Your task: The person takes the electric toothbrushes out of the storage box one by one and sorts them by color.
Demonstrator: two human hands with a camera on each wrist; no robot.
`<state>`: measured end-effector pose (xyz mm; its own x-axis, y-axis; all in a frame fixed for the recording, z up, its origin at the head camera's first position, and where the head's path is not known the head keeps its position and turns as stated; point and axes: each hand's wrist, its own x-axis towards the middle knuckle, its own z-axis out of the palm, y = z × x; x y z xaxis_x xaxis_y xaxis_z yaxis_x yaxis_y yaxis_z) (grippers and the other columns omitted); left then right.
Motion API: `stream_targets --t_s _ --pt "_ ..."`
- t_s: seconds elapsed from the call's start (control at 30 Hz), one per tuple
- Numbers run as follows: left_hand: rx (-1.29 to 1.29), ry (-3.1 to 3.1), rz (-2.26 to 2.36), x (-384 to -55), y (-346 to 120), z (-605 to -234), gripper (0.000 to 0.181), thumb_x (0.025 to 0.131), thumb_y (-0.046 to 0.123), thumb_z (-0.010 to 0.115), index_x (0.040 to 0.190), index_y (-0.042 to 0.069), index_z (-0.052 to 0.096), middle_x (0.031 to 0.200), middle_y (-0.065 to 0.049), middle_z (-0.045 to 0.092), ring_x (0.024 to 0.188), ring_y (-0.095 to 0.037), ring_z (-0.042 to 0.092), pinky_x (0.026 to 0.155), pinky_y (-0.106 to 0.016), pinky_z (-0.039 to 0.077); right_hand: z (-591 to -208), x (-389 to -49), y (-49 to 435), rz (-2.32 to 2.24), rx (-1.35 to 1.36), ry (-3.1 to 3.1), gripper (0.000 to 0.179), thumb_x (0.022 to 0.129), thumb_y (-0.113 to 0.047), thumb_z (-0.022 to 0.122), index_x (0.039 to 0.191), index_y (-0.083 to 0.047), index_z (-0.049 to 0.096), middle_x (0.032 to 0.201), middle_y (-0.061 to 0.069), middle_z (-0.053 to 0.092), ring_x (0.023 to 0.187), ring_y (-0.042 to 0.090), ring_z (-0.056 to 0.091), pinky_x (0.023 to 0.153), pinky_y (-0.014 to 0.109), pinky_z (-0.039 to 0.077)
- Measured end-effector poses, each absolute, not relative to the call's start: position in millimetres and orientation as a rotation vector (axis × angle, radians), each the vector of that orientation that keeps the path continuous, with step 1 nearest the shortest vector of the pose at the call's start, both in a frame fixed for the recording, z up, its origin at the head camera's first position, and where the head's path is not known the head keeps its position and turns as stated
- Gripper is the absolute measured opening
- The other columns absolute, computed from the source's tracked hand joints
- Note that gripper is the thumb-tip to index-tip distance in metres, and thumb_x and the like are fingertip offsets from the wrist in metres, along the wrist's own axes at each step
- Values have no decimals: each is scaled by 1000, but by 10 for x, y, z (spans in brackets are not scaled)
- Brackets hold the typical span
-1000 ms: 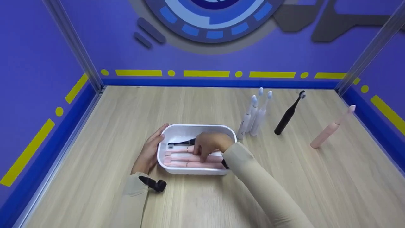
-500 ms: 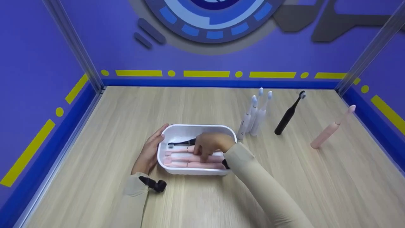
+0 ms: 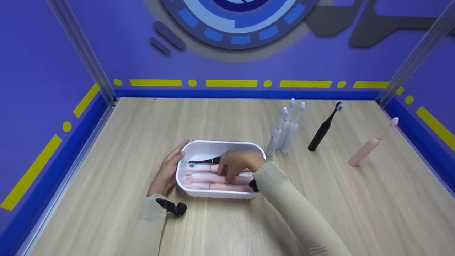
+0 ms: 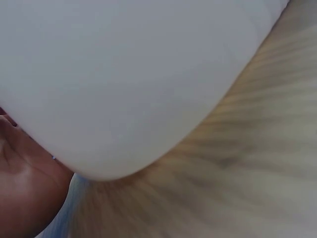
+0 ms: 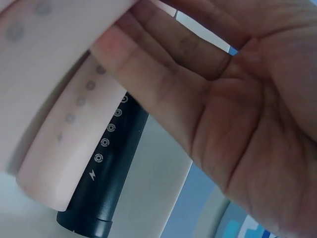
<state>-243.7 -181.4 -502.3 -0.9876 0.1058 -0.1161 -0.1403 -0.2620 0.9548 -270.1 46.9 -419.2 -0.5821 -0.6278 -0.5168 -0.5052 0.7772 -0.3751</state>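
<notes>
A white plastic tray (image 3: 222, 193) holds one black electric toothbrush (image 3: 204, 162) and pink electric toothbrushes lying side by side. My left hand (image 3: 167, 170) lies with extended fingers along the outside of the tray's left end, thumb by the rim. Reaching inside, my right hand (image 3: 237, 163) pinches a pink electric toothbrush (image 3: 208, 179) by its handle; its thumb is largely hidden. Below that handle lies another pink toothbrush (image 3: 227, 187). In the right wrist view, the held handle (image 5: 39, 54) is closest, with a pink handle (image 5: 59, 163) and a black handle (image 5: 101, 183) beyond the fingers.
Right of the tray, several white electric toothbrushes (image 3: 284, 133) stand upright in a cluster. A black one (image 3: 321, 133) and a pink one (image 3: 366, 151) stand farther right. Blue-purple panels (image 3: 231, 67) enclose the wooden table (image 3: 149, 117).
Both hands, the tray and the toothbrushes stay practically in place; the right hand's cuff shifts very slightly.
</notes>
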Motion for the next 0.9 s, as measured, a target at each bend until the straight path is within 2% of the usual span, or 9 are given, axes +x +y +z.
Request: stream_targets --t_s 0.23,0.47,0.7,0.8,0.9 --pt "-35 1798 2382 -2423 -1810 -5020 48 102 11 33 150 13 33 158 -4 28 147 -21 24 121 -37 20 -4178 -2727 496 -279 -873 2299 34 76 -7 76 109 -14 74 91 -6 66 78 6 52 70 21 45" --pt "-11 1784 2393 -2435 -1814 -5032 49 102 10 32 150 10 32 159 -7 26 147 -24 23 121 -38 19 -4166 -2761 515 -285 -927 2304 33 77 -11 78 109 -17 75 95 -6 70 81 4 53 77 23 48" --pt "5 1756 2409 -2428 -1818 -5033 49 102 9 31 151 9 30 159 -9 25 147 -25 22 122 -39 18 -4145 -2781 533 -266 -1016 2298 26 76 -11 77 101 -18 76 77 -13 57 72 3 48 67 19 42" --pt "-3 1763 2405 -2428 -1817 -5030 48 102 10 31 151 10 31 158 -9 26 147 -25 23 121 -39 19 -4144 -2790 544 -294 -1008 2296 25 77 -10 76 102 -17 76 79 -12 60 74 3 49 69 20 44" --pt "-8 1774 2399 -2428 -1813 -5025 48 102 10 31 150 9 31 159 -9 25 147 -25 23 121 -39 19 -4141 -2795 559 -322 -1014 2299 28 78 -9 75 106 -15 75 89 -8 68 80 1 54 76 20 49"
